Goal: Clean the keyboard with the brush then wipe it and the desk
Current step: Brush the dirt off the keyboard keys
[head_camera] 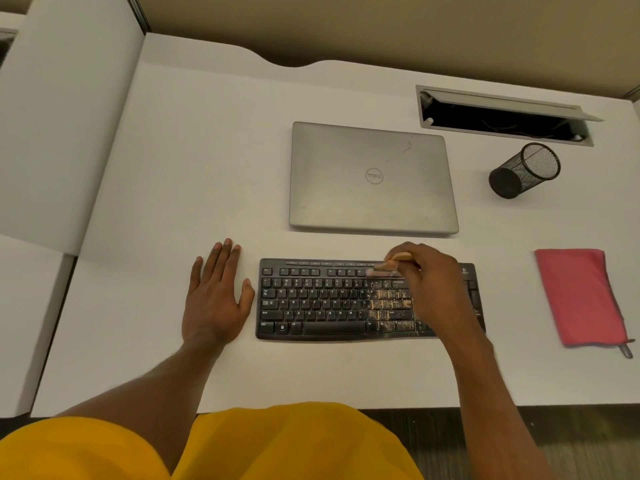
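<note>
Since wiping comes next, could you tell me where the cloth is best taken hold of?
The cloth lies flat on the desk, so only an edge offers a hold. Probably pinch the near right corner by its loop, from above, with the right hand once the brush is down.

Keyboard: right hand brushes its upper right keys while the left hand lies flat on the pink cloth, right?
No. The head view shows the left hand flat on the desk, left of the keyboard; the pink cloth lies untouched at the far right. The right hand does hold the brush on the upper right keys.
</note>
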A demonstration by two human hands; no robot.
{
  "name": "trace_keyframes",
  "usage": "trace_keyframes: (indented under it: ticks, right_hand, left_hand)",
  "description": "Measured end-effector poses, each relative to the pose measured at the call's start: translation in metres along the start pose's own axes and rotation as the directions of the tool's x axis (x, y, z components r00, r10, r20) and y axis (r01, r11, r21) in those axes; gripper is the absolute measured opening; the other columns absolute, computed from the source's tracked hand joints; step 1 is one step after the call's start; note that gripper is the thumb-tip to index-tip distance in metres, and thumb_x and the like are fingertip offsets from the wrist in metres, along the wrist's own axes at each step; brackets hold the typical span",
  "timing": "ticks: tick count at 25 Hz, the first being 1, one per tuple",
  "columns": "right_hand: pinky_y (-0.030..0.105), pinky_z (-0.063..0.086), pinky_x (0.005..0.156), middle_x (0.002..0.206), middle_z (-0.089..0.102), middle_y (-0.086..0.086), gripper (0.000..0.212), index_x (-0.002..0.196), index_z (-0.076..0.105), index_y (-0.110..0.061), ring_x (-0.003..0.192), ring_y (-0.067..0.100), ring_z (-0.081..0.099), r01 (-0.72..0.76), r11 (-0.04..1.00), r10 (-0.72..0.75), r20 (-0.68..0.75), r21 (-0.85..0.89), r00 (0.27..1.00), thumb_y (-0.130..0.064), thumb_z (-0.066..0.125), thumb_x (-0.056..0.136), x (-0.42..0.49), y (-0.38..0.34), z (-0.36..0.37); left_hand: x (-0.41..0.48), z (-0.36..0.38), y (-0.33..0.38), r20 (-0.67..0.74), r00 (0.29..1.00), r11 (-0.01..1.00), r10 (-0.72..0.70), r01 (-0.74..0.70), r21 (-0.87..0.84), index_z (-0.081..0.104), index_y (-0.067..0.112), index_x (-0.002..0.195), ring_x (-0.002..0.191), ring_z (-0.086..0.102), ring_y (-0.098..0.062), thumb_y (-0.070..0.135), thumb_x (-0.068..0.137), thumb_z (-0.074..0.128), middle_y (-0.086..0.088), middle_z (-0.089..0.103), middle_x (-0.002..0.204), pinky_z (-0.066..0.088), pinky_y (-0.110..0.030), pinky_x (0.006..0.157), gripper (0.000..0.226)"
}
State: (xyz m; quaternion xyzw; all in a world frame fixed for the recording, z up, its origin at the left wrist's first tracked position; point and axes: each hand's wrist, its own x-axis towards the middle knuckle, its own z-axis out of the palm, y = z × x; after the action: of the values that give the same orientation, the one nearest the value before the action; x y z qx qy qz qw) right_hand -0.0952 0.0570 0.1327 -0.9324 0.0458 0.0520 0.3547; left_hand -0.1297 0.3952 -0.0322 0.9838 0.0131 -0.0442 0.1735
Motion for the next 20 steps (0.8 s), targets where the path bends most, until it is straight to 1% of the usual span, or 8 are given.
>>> trace_keyframes:
  ticks: [2, 4, 6, 9, 11, 13, 16, 20]
  right_hand:
    - [0.009, 0.043, 0.071, 0.09, 0.07, -0.013, 0.014, 0.095, 0.073, -0.021, 0.087, -0.003, 0.061, 0.031, 0.998, -0.034, 0.073, 0.047, 0.997, -0.011, 0.063, 0.096, 0.0, -0.002, 0.012]
    - [0.013, 0.043, 0.072, 0.09, 0.069, -0.013, 0.015, 0.095, 0.073, -0.023, 0.086, -0.003, 0.061, 0.013, 1.0, -0.015, 0.081, 0.018, 0.997, -0.013, 0.062, 0.097, 0.0, 0.003, 0.014]
    - [0.022, 0.046, 0.072, 0.087, 0.069, -0.011, 0.015, 0.091, 0.071, -0.023, 0.083, 0.001, 0.062, -0.05, 0.998, 0.051, 0.035, -0.031, 0.998, -0.014, 0.061, 0.097, 0.0, 0.01, 0.005]
    - [0.01, 0.044, 0.061, 0.076, 0.064, -0.01, 0.019, 0.087, 0.068, -0.016, 0.074, -0.005, 0.064, -0.119, 0.993, 0.119, -0.086, 0.0, 0.989, -0.01, 0.055, 0.1, -0.008, 0.012, -0.006]
    - [0.023, 0.049, 0.055, 0.071, 0.064, -0.006, 0.018, 0.091, 0.068, -0.016, 0.067, 0.005, 0.065, -0.1, 0.995, 0.102, -0.239, 0.02, 0.966, -0.016, 0.054, 0.102, -0.012, 0.007, 0.002]
    - [0.035, 0.052, 0.057, 0.072, 0.067, -0.003, 0.016, 0.099, 0.07, -0.018, 0.066, 0.012, 0.064, -0.09, 0.995, 0.102, -0.319, 0.053, 0.942, -0.022, 0.054, 0.101, -0.016, 0.007, 0.016]
    - [0.036, 0.054, 0.057, 0.076, 0.067, -0.002, 0.018, 0.105, 0.07, -0.017, 0.067, 0.012, 0.063, -0.089, 0.994, 0.102, -0.305, 0.057, 0.947, -0.025, 0.053, 0.102, -0.019, 0.013, 0.033]
    - [0.036, 0.046, 0.052, 0.068, 0.061, -0.001, 0.018, 0.09, 0.064, -0.018, 0.06, 0.016, 0.058, -0.077, 0.997, 0.079, -0.261, 0.018, 0.962, -0.023, 0.051, 0.103, -0.018, 0.018, 0.03]
  left_hand:
    - [0.0, 0.0, 0.0, 0.001, 1.0, 1.0, -0.001, 0.001, 0.005, 0.011, 0.021, 0.169, 0.162, -0.005, -0.01, 0.051, 0.105, 0.026, 0.001, 0.006, 0.177, 0.005, -0.046, 0.133, 0.073]
    - [0.0, -0.001, 0.0, 0.0, 1.0, 1.0, 0.0, 0.0, 0.006, 0.011, 0.021, 0.169, 0.162, -0.005, -0.01, 0.051, 0.105, 0.026, 0.001, 0.006, 0.177, 0.005, -0.046, 0.133, 0.073]
    - [0.0, 0.0, 0.0, -0.002, 1.0, 1.0, 0.001, -0.001, 0.007, 0.012, 0.021, 0.169, 0.162, -0.005, -0.009, 0.05, 0.105, 0.028, 0.002, 0.006, 0.177, 0.005, -0.046, 0.133, 0.072]
    - [0.0, 0.0, -0.001, -0.007, 1.0, 1.0, 0.0, 0.0, -0.003, 0.012, 0.021, 0.169, 0.162, -0.005, -0.009, 0.05, 0.105, 0.029, 0.002, 0.006, 0.177, 0.006, -0.046, 0.133, 0.072]
    - [0.0, 0.0, 0.0, -0.008, 1.0, 1.0, -0.001, 0.001, -0.01, 0.012, 0.021, 0.169, 0.162, -0.005, -0.009, 0.05, 0.105, 0.029, 0.002, 0.006, 0.177, 0.006, -0.046, 0.133, 0.072]
    - [0.0, 0.0, 0.0, -0.009, 1.0, 1.0, 0.001, -0.002, -0.011, 0.013, 0.021, 0.169, 0.162, -0.005, -0.009, 0.049, 0.105, 0.029, 0.002, 0.006, 0.177, 0.006, -0.046, 0.133, 0.072]
    - [0.0, 0.0, 0.0, -0.007, 1.0, 1.0, 0.001, -0.001, -0.008, 0.012, 0.021, 0.169, 0.162, -0.005, -0.009, 0.049, 0.105, 0.029, 0.002, 0.006, 0.177, 0.006, -0.046, 0.133, 0.072]
    - [0.0, 0.0, -0.001, 0.0, 1.0, 1.0, -0.003, 0.003, -0.002, 0.011, 0.021, 0.169, 0.162, -0.006, -0.008, 0.05, 0.105, 0.028, 0.003, 0.005, 0.177, 0.005, -0.046, 0.133, 0.072]
